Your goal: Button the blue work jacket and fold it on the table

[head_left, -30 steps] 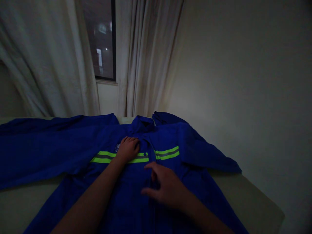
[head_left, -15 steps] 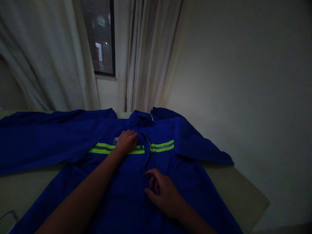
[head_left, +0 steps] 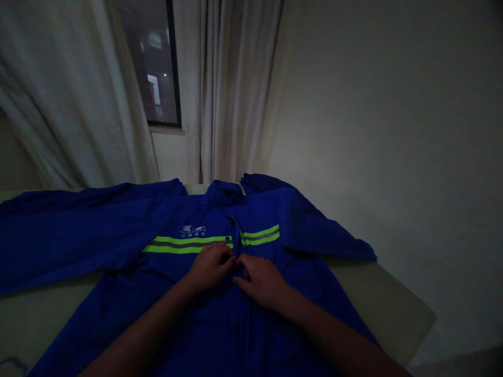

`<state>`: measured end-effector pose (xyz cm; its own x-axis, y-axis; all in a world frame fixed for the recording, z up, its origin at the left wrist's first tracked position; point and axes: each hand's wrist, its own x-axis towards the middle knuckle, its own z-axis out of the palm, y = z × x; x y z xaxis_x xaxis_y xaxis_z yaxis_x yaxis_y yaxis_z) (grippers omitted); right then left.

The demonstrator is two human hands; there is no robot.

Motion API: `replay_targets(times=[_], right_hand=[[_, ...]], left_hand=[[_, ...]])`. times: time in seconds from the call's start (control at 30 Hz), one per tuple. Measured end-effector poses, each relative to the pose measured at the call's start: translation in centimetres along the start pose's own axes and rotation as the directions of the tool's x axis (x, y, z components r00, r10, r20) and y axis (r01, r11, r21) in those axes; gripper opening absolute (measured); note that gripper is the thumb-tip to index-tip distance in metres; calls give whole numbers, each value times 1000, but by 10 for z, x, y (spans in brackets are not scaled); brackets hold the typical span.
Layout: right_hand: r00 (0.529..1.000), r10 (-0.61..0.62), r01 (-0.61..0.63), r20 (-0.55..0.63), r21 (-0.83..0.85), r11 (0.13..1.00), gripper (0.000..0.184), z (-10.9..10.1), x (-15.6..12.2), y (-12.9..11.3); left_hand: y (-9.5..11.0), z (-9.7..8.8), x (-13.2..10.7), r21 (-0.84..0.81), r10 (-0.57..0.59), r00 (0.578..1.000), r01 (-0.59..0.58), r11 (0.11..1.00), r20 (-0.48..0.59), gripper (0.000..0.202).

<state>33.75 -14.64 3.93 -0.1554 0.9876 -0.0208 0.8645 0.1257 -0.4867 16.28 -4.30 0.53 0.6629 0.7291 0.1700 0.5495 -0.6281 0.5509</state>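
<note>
A blue work jacket (head_left: 192, 303) lies front side up with its sleeves spread, yellow-green and grey reflective stripes (head_left: 173, 244) across the chest and a white print above the left-hand stripe. My left hand (head_left: 212, 266) is closed, its thumb and fingers on the edge of the front placket just under the stripe. Right beside it, my right hand (head_left: 261, 280) has curled fingers at the same placket, thumb a little lower. The fingertips hide the cloth between them. A dark snap button (head_left: 227, 239) shows above my left hand.
The jacket covers much of a pale table (head_left: 389, 298), whose corner shows at the right. Behind are light curtains (head_left: 228, 104), a dark window (head_left: 151, 68) and a plain wall (head_left: 373, 131). A thin dark object (head_left: 13, 362), partly out of view, lies at the lower left.
My left hand has come down from the chest print to the placket below the stripe. My right hand has moved up the placket to meet it. The view has shifted slightly.
</note>
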Motion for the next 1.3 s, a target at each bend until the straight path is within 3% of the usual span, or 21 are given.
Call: replay_targets(times=[0.07, 0.17, 0.33, 0.6, 0.77, 0.93, 1.13, 1.3], right_hand=[[998, -57, 54, -36, -68, 996, 18, 2, 11, 6], [987, -132, 129, -87, -36, 991, 11, 12, 14, 16], [960, -232, 224, -156, -63, 972, 16, 19, 8, 22], [921, -350, 324, -171, -162, 932, 27, 17, 10, 25], [940, -293, 316, -173, 126, 940, 15, 9, 15, 24], [984, -120, 160, -132, 354, 921, 5, 6, 22, 22], [981, -19, 73, -192, 275, 959, 11, 14, 20, 14], [957, -5, 62, -289, 189, 980, 17, 19, 18, 15]], left_hand=[[-2, -2, 0, -1, -5, 1000, 5, 1000, 11, 23], [-1, -4, -2, -56, -3, 1000, 4, 998, 11, 28], [1, -3, -5, -130, 15, 1000, -12, 991, 24, 27], [1, 1, -9, -157, -55, 998, 49, 986, -37, 23], [1, 1, -11, -230, -26, 998, 12, 973, -57, 24], [0, 1, -10, -288, 59, 990, -93, 953, -125, 22], [2, -8, -8, -454, 21, 999, -35, 890, -37, 30], [-2, -13, -6, -528, -10, 1000, 8, 849, -1, 35]])
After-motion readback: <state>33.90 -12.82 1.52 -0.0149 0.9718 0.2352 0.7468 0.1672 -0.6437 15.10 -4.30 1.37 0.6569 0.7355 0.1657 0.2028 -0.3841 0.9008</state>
